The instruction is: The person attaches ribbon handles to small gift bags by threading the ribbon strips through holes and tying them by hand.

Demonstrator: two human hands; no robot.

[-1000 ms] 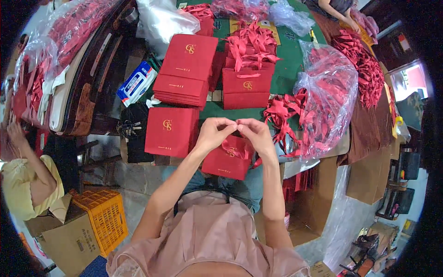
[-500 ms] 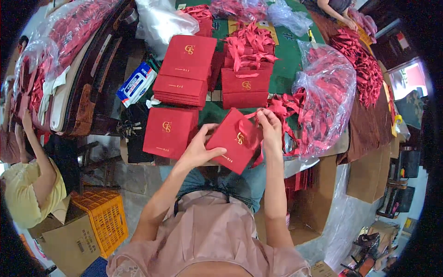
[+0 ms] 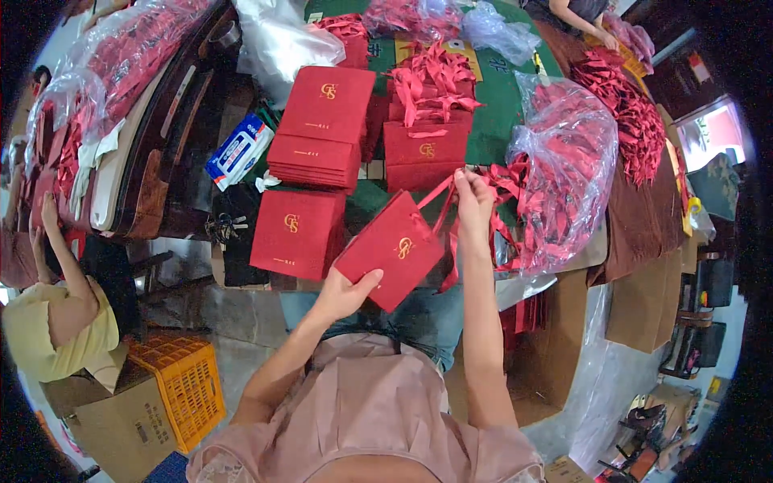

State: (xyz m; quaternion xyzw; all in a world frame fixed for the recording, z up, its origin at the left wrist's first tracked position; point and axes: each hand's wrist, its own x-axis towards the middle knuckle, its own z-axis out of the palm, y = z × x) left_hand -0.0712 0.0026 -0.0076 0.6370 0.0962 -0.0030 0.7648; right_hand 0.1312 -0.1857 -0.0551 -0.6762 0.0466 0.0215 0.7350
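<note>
I see the left hand (image 3: pixel 346 298) grasping a red bag (image 3: pixel 386 256) near its eight o'clock edge, the right hand (image 3: pixel 473 201) pinching its ribbon (image 3: pixel 437 192) toward two. Stacked bags (image 3: pixel 332 105) lie at eleven.

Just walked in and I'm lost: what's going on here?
The person's left hand grips a red bag by its bottom edge, while the right hand holds up its red ribbon. Stacked red bags lie to the left; ribboned bags lie beyond on the green tabletop. A clear plastic bag bulges at right.
</note>
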